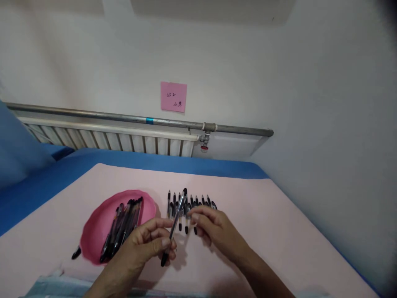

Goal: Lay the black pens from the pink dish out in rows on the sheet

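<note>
Between thumb and fingers, my left hand [151,240] holds a clear-barrelled pen [175,219] with black ends, tilted with its top end away from me. My right hand [217,229] is just right of this pen, apart from it. Its fingers are curled with the tips close together, and whether anything small is between them is hidden. Behind both hands, several black pens and caps [209,199] lie side by side in rows on the pink table cover. To the left, a pink dish [88,231] with a wavy rim holds a bundle of black pens [125,221].
A single black pen end [76,252] pokes out beside the dish. The pink cover [263,231] lies over a blue surface [223,166]. At the back are a white radiator [124,138], a metal pipe [102,115] and a pink note [173,97] on the wall.
</note>
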A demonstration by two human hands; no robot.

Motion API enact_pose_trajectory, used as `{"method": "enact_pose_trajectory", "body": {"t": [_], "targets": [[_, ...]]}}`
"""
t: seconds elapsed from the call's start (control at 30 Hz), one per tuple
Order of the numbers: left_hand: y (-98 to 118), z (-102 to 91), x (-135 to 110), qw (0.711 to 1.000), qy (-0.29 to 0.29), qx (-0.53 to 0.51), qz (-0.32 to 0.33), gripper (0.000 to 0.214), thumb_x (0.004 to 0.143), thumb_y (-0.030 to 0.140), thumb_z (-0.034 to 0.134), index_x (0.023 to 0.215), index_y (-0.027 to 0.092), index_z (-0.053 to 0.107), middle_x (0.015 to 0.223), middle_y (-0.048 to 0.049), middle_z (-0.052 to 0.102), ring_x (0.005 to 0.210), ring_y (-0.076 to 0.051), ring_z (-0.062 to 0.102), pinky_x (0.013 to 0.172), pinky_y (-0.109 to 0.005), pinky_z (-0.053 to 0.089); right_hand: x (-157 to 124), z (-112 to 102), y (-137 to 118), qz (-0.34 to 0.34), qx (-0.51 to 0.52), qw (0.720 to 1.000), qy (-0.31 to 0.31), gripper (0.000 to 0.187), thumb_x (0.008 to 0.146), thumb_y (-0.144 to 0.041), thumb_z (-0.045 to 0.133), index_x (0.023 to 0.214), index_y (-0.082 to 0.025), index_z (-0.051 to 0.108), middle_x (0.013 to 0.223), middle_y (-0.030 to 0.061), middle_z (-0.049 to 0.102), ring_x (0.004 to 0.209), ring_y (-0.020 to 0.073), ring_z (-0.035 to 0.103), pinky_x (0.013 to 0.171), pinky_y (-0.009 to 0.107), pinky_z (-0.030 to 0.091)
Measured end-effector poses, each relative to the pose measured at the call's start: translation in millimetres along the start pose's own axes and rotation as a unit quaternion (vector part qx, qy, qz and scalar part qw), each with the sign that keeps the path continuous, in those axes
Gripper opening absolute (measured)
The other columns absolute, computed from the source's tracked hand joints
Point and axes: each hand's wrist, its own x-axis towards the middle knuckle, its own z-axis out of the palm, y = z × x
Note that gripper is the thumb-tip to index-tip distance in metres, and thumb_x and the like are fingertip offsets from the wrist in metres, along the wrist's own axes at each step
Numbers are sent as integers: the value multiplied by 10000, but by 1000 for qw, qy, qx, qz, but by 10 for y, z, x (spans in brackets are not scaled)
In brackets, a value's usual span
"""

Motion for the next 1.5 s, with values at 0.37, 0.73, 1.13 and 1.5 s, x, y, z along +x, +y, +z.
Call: {"method": "enact_pose_trajectory", "body": {"t": [0.37,0.73,1.13,1.5], "targets": [[-19,140,-39,997,-37,12,-72,253,682,315,723,859,175,609,647,4,631,539,-126,599,508,-229,407,-16,230,33,74,245,967,17,284,732,-425,600,800,-150,570,456,-65,477,342,36,344,354,168,225],[-68,203,-33,989,-34,107,-94,327,798,502,522,725,184,516,410,78,471,271,-34,327,315,-158,208,-34,449,189,95,250,964,0,274,725,-407,631,677,-169,503,466,-63,481,370,40,373,364,167,241],[-104,178,-9,995,29,7,-96,283,762,451,616,721,176,570,435,67,478,347,-49,399,347,-146,262,43,-26,-30,13,291,951,105,268,744,-424,608,722,-171,522,542,-47,482,413,51,370,353,167,241],[-132,148,5,992,7,-113,-57,135,815,282,601,849,175,675,891,-46,658,731,-164,629,729,-333,504,-24,309,130,9,19,997,-76,178,765,-340,577,718,-169,595,653,-25,538,598,97,460,552,204,349]]}}
